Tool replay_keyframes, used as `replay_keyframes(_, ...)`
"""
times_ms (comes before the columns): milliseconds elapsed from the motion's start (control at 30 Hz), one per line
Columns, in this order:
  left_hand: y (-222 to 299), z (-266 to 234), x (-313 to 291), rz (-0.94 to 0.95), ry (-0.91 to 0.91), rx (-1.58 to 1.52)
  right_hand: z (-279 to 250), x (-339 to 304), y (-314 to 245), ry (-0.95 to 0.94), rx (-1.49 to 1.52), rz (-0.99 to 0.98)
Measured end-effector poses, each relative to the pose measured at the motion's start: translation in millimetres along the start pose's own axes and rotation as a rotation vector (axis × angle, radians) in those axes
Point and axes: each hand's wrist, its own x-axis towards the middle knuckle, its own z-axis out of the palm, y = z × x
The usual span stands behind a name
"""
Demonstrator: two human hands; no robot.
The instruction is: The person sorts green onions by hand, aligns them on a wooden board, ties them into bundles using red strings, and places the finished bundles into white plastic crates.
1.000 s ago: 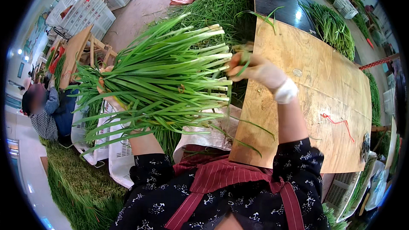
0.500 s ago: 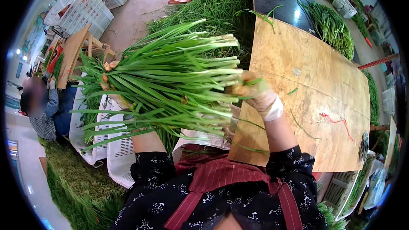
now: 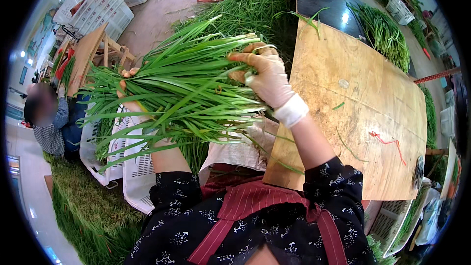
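Note:
A thick bunch of garlic chives (image 3: 181, 81) lies across in front of me, leaf tips to the left and pale stalk ends to the right. My left hand (image 3: 126, 74) is closed round its leafy part; the fingers show at the far side, and the leaves hide the palm. At the stalk ends, my right hand (image 3: 270, 76), in a pale glove with a white cuff, has its fingers bent over the upper stalks. Its fingertips are partly hidden among them. Some long leaves droop loose below the bunch.
To the right is a wooden board (image 3: 363, 113) with a red string (image 3: 387, 140) and stray leaves. More greens form a heap (image 3: 245, 7) beyond the bunch. White crates (image 3: 140, 181) stand at the left, near a seated person (image 3: 51, 122). A black board (image 3: 328, 2) lies far right.
My right hand has moved left and away from me, from beside the stalk ends onto the upper stalks. The leaf it held no longer shows in it. The bunch has shifted slightly left.

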Motion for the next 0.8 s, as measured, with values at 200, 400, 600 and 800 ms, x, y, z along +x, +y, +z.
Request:
replay_keyframes(200, 13.3, -1.0, -7.7, 0.018, 0.0, -0.013, 8.4, -7.2, -4.8, 0.02, 0.917, 0.296)
replay_keyframes(400, 12.4, -14.7, -9.0, 0.087, 0.002, -0.028, -22.0, 2.9, 10.9, -0.029, 0.329, 0.14)
replay_keyframes(600, 5.4, 5.0, -5.3, 0.01, -0.042, -0.014, 7.5, 2.0, 0.2, -0.113, 0.086, 0.004)
replay_keyframes(800, 5.9, 8.9, -5.0, 0.027, 0.016, 0.017, 9.9, 1.7, 10.4, -0.298, 0.375, 0.11)
